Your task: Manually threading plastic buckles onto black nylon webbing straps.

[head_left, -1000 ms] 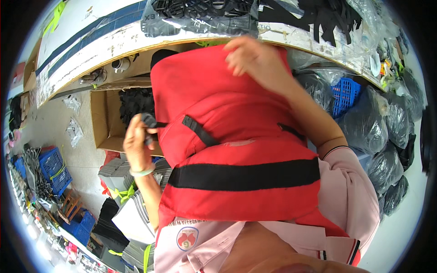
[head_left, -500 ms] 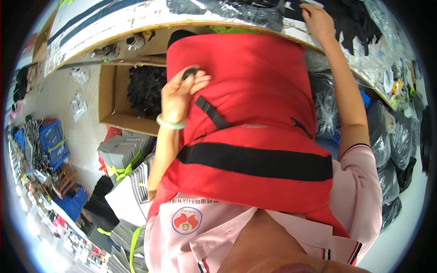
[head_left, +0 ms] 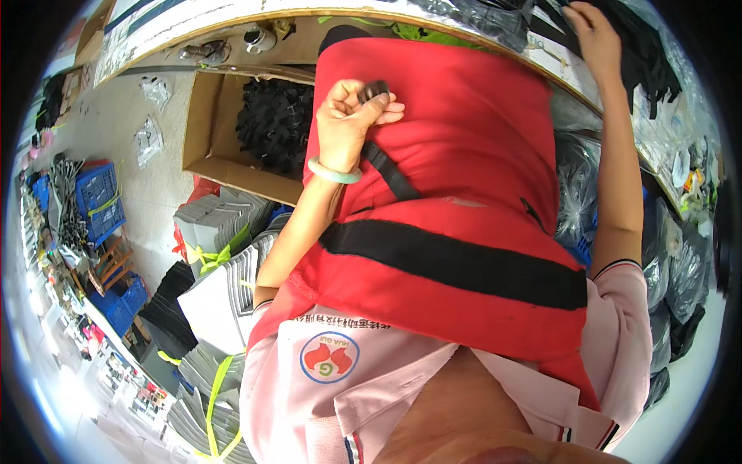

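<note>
Above my lap, my left hand [head_left: 349,124] pinches a small dark ring-like piece [head_left: 373,91] between thumb and fingers. It looks like a black loop or buckle, too blurred to tell exactly. A pale green bangle [head_left: 334,172] circles that wrist. Up at the right, my right hand [head_left: 597,39] is over the worktable, its fingers bent together at the edge of a heap of black straps [head_left: 645,58]. Whether a strap lies between those fingers is hidden. A red apron [head_left: 456,108] with a black band covers my lap.
Left of my lap stands an open cardboard box [head_left: 212,158] full of small black pieces [head_left: 274,124]. The worktable [head_left: 174,35] edge curves across the top. Stacked grey sheets [head_left: 220,286] tied with yellow-green strips lie at my left, blue crates [head_left: 97,205] beyond. Dark plastic bags [head_left: 688,263] line the right.
In the picture, both hands sit farther right, along with the whole scene. My right hand has reached farther onto the black straps; the dark piece stays in my left hand, which has turned slightly.
</note>
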`<state>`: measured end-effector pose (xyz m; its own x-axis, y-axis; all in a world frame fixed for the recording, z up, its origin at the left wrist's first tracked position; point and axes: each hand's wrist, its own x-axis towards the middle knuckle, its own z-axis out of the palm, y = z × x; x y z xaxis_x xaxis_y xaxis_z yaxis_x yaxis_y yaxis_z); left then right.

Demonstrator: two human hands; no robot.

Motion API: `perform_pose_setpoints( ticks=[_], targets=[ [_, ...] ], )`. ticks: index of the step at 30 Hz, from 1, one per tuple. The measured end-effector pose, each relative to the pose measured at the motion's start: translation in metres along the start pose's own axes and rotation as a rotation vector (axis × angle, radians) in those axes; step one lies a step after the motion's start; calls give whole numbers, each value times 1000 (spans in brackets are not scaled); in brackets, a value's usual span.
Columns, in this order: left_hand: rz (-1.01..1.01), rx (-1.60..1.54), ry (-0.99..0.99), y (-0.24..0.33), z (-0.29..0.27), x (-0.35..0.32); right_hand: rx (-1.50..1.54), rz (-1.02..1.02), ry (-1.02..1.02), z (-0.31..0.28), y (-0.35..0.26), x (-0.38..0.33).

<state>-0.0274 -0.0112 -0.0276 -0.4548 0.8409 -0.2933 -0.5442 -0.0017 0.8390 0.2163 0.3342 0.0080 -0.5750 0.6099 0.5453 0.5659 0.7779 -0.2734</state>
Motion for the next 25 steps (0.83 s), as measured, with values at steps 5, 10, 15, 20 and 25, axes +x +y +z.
perform_pose_setpoints(
  ticks=[5, 10, 15, 20, 25],
  targets=[
    [-35, 113, 14, 1, 3, 0, 364, 329, -34, -37, -110, 4],
    [29, 97, 7, -12, 13, 1, 930, 380, -713, -3, -209, -54],
    [128, 693, -31, -13, 16, 0, 1049, 476, -872, 13, -216, -79],
    [286, 922, -75, -1, 19, -3, 1043, 586, -924, 19, -216, -80],
    [420, 1074, -76, -1, 17, -2, 1268, 889, -889, 19, -221, -86]
  ],
)
